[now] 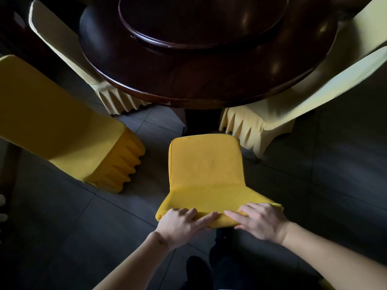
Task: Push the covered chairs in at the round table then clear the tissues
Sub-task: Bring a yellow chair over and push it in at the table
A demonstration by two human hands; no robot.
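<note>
Both grips hold the top edge of the yellow covered chair's backrest (211,208), lower centre of frame: left hand (184,223) and right hand (262,221) side by side, fingers curled over it. Seat runs straight up-frame from your hands to the round tabletop (209,88), front edge just short of its rim. Push up-frame, evenly.

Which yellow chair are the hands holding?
The bright yellow chair in the middle: the left hand and right hand grip its backrest top. The other covered chairs stand untouched at the sides.
</note>
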